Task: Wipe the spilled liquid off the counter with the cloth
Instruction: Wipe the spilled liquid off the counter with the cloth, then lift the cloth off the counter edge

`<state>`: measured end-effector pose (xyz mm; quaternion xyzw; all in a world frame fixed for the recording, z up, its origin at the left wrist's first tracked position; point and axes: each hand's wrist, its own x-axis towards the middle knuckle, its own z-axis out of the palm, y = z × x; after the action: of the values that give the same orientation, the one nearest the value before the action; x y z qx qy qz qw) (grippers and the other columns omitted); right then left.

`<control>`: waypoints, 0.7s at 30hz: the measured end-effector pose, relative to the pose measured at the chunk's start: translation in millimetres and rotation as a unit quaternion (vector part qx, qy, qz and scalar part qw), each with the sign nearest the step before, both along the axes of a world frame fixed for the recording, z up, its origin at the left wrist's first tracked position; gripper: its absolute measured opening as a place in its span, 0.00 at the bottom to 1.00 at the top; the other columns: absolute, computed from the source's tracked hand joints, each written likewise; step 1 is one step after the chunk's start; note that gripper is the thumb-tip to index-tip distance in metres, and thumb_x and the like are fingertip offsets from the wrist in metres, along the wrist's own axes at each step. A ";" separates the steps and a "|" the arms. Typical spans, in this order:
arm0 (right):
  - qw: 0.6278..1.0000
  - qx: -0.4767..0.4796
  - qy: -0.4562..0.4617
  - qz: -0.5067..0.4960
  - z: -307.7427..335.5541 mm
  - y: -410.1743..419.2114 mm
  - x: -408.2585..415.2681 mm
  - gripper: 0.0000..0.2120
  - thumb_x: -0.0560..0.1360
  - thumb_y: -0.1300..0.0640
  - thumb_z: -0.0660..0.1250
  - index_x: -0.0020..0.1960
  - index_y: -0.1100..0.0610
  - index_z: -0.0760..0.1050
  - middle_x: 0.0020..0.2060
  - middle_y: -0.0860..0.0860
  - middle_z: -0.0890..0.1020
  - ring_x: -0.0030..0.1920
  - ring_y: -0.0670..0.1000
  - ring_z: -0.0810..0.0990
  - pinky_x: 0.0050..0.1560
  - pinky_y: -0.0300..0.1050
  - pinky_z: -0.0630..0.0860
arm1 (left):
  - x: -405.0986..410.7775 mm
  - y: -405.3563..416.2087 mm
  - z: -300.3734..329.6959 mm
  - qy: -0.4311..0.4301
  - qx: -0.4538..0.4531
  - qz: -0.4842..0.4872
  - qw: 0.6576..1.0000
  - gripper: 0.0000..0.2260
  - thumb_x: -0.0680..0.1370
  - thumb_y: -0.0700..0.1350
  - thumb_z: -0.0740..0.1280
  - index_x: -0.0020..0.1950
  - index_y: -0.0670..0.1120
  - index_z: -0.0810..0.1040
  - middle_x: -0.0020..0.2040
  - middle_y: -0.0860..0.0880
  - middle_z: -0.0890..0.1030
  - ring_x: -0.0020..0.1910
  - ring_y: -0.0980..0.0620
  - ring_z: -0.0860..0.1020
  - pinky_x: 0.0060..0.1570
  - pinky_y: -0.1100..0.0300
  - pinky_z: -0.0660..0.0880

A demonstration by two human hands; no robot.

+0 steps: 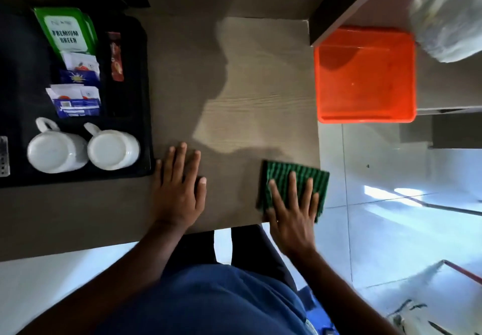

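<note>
From the head view, the right hand [293, 213] lies flat with fingers spread on the green cloth [292, 178], pressing it onto the surface [247, 94] at its near right corner, the cloth's edge just overhanging. The left hand [178, 188] rests open and empty, palm down, just beside the black tray [146, 100] holding two white cups [83, 147] and tea sachets [74, 74]. An orange tub [365, 115] sits beyond the surface's right edge.

Green packet [68, 31] on my tray [146, 100]: reads "PREMIUM GREEN".
Blue and white sachets [75, 100]: print too small, I can't read it.
Red stick sachet [116, 57]: lettering blurred.
</note>
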<state>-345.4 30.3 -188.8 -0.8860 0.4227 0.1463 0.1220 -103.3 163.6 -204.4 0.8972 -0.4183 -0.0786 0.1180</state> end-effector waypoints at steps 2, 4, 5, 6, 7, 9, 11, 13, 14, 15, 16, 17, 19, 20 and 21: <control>1.000 0.007 0.008 0.018 -0.9 26.8 -16.2 0.33 0.80 0.37 0.54 0.80 0.38 0.43 0.82 0.53 0.42 0.79 0.69 0.39 0.75 0.74 0.48 | 1.2 0.8 -0.3 -0.004 0.008 -0.002 1.000 0.27 0.81 0.52 0.59 0.79 0.47 0.66 0.81 0.41 0.63 0.81 0.39 0.60 0.78 0.41 0.54; 0.999 -0.004 0.022 0.029 -0.7 30.6 -17.3 0.36 0.78 0.33 0.55 0.81 0.39 0.44 0.82 0.54 0.43 0.79 0.69 0.40 0.76 0.70 0.41 | 1.4 0.9 -0.4 -0.007 0.008 -0.008 1.000 0.27 0.81 0.53 0.58 0.80 0.47 0.66 0.81 0.41 0.63 0.81 0.39 0.60 0.78 0.41 0.54; 0.999 -0.008 0.034 0.033 1.5 27.9 -15.7 0.38 0.77 0.32 0.57 0.81 0.39 0.45 0.82 0.55 0.46 0.79 0.69 0.41 0.76 0.69 0.41 | 1.1 1.3 0.0 -0.008 0.007 -0.010 1.000 0.27 0.81 0.52 0.58 0.79 0.47 0.66 0.81 0.41 0.63 0.81 0.39 0.60 0.78 0.41 0.54; 0.998 -0.008 0.044 0.035 4.4 24.8 -13.9 0.39 0.76 0.35 0.60 0.81 0.39 0.46 0.82 0.55 0.49 0.79 0.70 0.44 0.76 0.71 0.45 | 1.1 1.6 0.6 -0.006 0.006 -0.011 1.000 0.27 0.81 0.52 0.58 0.79 0.46 0.66 0.81 0.40 0.63 0.81 0.39 0.60 0.78 0.41 0.54; 0.998 -0.002 0.047 0.035 8.8 22.4 -11.6 0.37 0.76 0.41 0.61 0.81 0.40 0.48 0.82 0.56 0.53 0.79 0.71 0.47 0.74 0.74 0.52 | 1.6 1.3 1.2 -0.001 0.004 -0.013 1.000 0.27 0.81 0.52 0.58 0.79 0.46 0.66 0.81 0.40 0.63 0.81 0.38 0.60 0.78 0.41 0.54; 0.998 0.025 0.040 0.039 20.4 18.4 -5.8 0.36 0.72 0.51 0.54 0.80 0.43 0.56 0.79 0.57 0.62 0.77 0.73 0.55 0.69 0.77 0.63 | 2.2 0.7 2.3 0.016 0.004 -0.013 1.000 0.27 0.80 0.53 0.58 0.79 0.46 0.67 0.81 0.40 0.63 0.80 0.38 0.60 0.78 0.41 0.54; 0.996 0.023 0.045 0.073 30.7 17.9 -1.3 0.36 0.68 0.54 0.51 0.77 0.47 0.65 0.75 0.58 0.69 0.72 0.76 0.63 0.65 0.78 0.67 | 2.9 0.8 5.1 0.029 0.013 -0.010 0.999 0.27 0.80 0.53 0.58 0.79 0.47 0.67 0.81 0.40 0.63 0.80 0.38 0.61 0.77 0.40 0.55; 0.993 0.012 0.056 0.104 38.5 18.8 -3.0 0.33 0.68 0.55 0.52 0.72 0.49 0.73 0.71 0.58 0.75 0.66 0.77 0.72 0.59 0.77 0.73 | 2.9 0.6 8.8 0.028 0.015 -0.011 0.999 0.26 0.81 0.52 0.58 0.78 0.46 0.68 0.81 0.40 0.64 0.80 0.38 0.62 0.77 0.39 0.57; 0.990 0.025 0.073 0.117 44.7 20.7 -4.7 0.30 0.70 0.53 0.53 0.69 0.49 0.77 0.69 0.58 0.78 0.63 0.77 0.75 0.55 0.76 0.76 | 2.5 0.4 11.8 0.022 0.011 -0.013 1.000 0.25 0.81 0.51 0.59 0.78 0.46 0.69 0.80 0.40 0.65 0.79 0.38 0.63 0.76 0.39 0.58; 0.986 0.049 0.092 0.133 52.3 22.4 -6.6 0.26 0.72 0.50 0.58 0.68 0.49 0.79 0.68 0.57 0.79 0.61 0.75 0.78 0.51 0.72 0.79 | 2.1 0.7 14.5 0.017 0.007 -0.016 1.000 0.24 0.82 0.51 0.59 0.77 0.45 0.70 0.80 0.39 0.66 0.79 0.38 0.64 0.76 0.39 0.60; 0.982 0.061 0.094 0.153 59.3 22.7 -7.5 0.24 0.73 0.46 0.64 0.67 0.47 0.79 0.68 0.56 0.79 0.59 0.73 0.80 0.47 0.67 0.82 | 1.6 0.7 17.4 0.013 0.003 -0.019 1.000 0.24 0.82 0.51 0.59 0.77 0.44 0.71 0.79 0.39 0.66 0.79 0.38 0.65 0.75 0.38 0.61; 0.978 0.077 0.082 0.173 66.7 20.8 -6.4 0.25 0.72 0.43 0.70 0.68 0.45 0.77 0.70 0.54 0.77 0.60 0.71 0.80 0.45 0.62 0.84 | 1.8 0.3 21.0 0.013 0.004 -0.020 1.000 0.24 0.82 0.50 0.59 0.77 0.44 0.71 0.79 0.39 0.67 0.78 0.38 0.66 0.75 0.38 0.62; 0.979 0.141 0.006 0.147 79.2 14.2 -8.6 0.29 0.75 0.44 0.70 0.74 0.40 0.69 0.77 0.46 0.69 0.67 0.62 0.78 0.53 0.54 0.84 | 1.0 -1.6 29.7 0.027 0.024 -0.009 0.999 0.25 0.81 0.51 0.58 0.76 0.43 0.72 0.78 0.38 0.69 0.77 0.37 0.67 0.74 0.37 0.64; 0.971 0.209 -0.046 0.108 89.0 6.6 -10.0 0.27 0.77 0.46 0.68 0.75 0.39 0.66 0.77 0.41 0.67 0.68 0.54 0.78 0.59 0.48 0.81 | -0.3 -4.7 35.4 0.035 0.034 0.000 0.999 0.27 0.79 0.51 0.57 0.76 0.42 0.72 0.77 0.38 0.70 0.76 0.37 0.69 0.73 0.36 0.65; 0.955 0.263 -0.121 0.061 98.7 -4.8 -10.8 0.25 0.78 0.52 0.67 0.73 0.39 0.68 0.73 0.36 0.71 0.66 0.45 0.78 0.61 0.41 0.78 | -2.1 -9.8 41.5 0.038 0.041 0.009 0.998 0.28 0.78 0.52 0.57 0.75 0.41 0.72 0.76 0.37 0.71 0.75 0.36 0.70 0.73 0.35 0.65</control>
<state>-356.1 25.5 -90.2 -0.8577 0.2969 0.1507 0.3919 -105.3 153.8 -162.9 0.9012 -0.4020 -0.1289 0.0981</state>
